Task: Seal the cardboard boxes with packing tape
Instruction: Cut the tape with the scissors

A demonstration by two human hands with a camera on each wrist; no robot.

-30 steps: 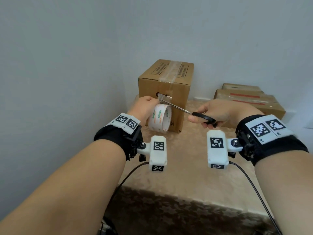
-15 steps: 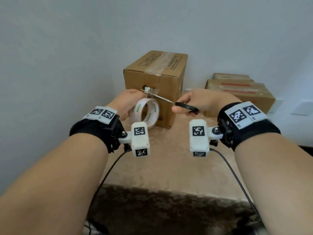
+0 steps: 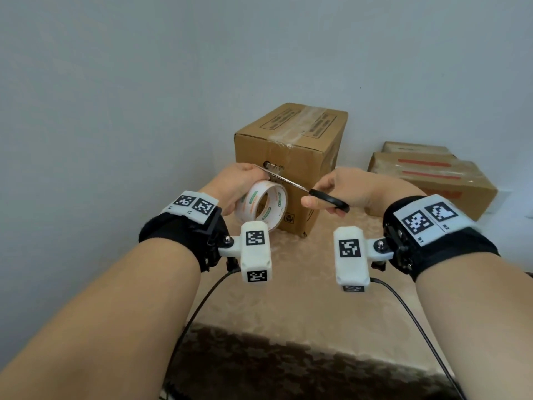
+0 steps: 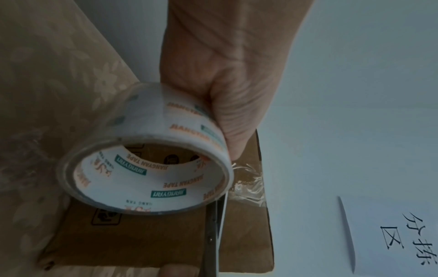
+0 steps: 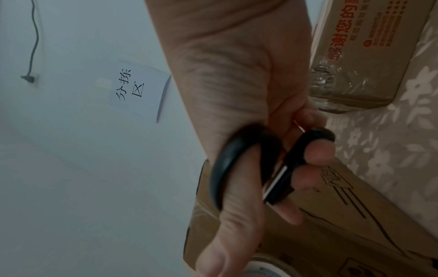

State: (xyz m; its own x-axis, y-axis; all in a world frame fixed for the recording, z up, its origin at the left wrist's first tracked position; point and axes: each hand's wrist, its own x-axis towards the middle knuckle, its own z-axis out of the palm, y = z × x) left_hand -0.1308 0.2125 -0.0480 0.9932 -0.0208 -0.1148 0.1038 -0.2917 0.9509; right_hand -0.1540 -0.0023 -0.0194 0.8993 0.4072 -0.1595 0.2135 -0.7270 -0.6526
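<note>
the person's left hand (image 3: 235,186) curls around a clear roll of packing tape with a white printed core (image 3: 261,206), holding it up in front of the near face of the tall brown cardboard box (image 3: 300,145). the right hand (image 3: 346,187) grips black-handled steel scissors (image 3: 314,194), thumb through one loop and fingers through the other; the handles sit close together, and the blades reach leftward to the left fingertips, just above the roll. in the left wrist view the thumb (image 4: 234,131) presses on the roll's outer rim, and a crinkled strip of clear tape (image 4: 249,180) runs from there onto the box face, with the closed blades lying edge-on beside it (whether the strip is cut through cannot be told). the head view instead shows more tape along the box's top seam and a handle hole in the near face. the box stands on a beige floral-patterned tablecloth (image 3: 302,298). to the right, well apart, lie flatter brown cartons with red print (image 3: 432,177); only the right wrist view shows clear tape wrapped over one end. both wrist views catch a white paper sign with black characters (image 5: 132,86) on the pale wall (image 3: 144,82).
</note>
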